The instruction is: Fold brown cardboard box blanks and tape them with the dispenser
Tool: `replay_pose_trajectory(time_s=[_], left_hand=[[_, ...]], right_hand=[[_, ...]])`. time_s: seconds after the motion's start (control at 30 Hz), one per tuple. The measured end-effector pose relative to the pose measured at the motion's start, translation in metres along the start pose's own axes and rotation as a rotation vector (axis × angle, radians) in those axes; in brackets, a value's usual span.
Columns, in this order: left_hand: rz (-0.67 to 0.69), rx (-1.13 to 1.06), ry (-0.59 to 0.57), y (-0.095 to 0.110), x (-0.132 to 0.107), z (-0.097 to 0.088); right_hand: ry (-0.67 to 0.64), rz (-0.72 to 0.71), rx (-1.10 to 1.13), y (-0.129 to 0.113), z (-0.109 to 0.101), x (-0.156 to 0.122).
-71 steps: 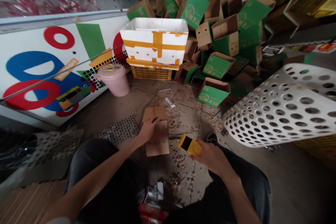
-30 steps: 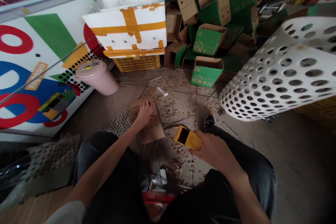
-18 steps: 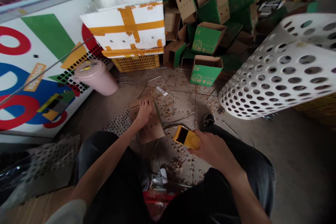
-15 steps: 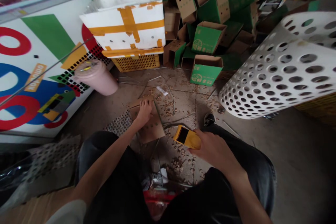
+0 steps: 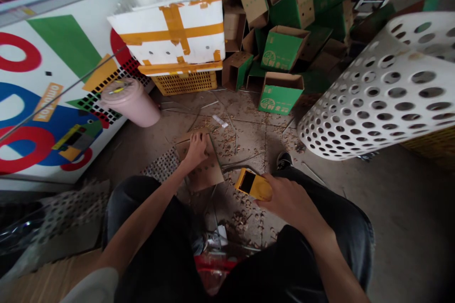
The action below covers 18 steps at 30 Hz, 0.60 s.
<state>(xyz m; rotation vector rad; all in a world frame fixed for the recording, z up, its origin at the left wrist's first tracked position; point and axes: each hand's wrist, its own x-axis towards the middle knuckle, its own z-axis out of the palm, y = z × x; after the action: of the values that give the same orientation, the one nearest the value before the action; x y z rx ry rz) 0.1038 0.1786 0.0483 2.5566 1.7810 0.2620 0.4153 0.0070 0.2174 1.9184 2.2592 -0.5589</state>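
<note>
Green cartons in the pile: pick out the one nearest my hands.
The open-topped green carton at the pile's front edge, on the floor; every other carton lies farther back in the heap.

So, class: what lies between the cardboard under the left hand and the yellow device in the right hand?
In the head view: littered floor and a thin dark strip, between the cardboard and yellow device.

Short pale grey sleeve (image 5: 90, 286), 2 bare forearms (image 5: 138, 229), loose black trousers (image 5: 346, 218), black shoe (image 5: 284, 161)
</note>
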Motion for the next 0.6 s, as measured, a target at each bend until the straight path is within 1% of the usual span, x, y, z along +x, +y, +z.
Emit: replay_pose_trajectory(time_s=[0.13,0.23,0.4,0.6], left_hand=[[0.078,-0.089,0.034,-0.005,-0.005,-0.002],[0.122,-0.095,0.049,-0.010,-0.013,-0.004],[0.115,-0.090,0.065,-0.016,-0.026,0.000],[0.135,-0.082,0.053,-0.018,-0.029,0.003]], right_hand=[[-0.016,0.019,-0.007,0.001,0.000,0.000],[-0.019,0.021,-0.008,0.001,0.000,-0.001],[-0.018,0.012,-0.004,-0.001,0.000,0.000],[-0.001,-0.011,0.005,-0.003,0.002,0.003]])
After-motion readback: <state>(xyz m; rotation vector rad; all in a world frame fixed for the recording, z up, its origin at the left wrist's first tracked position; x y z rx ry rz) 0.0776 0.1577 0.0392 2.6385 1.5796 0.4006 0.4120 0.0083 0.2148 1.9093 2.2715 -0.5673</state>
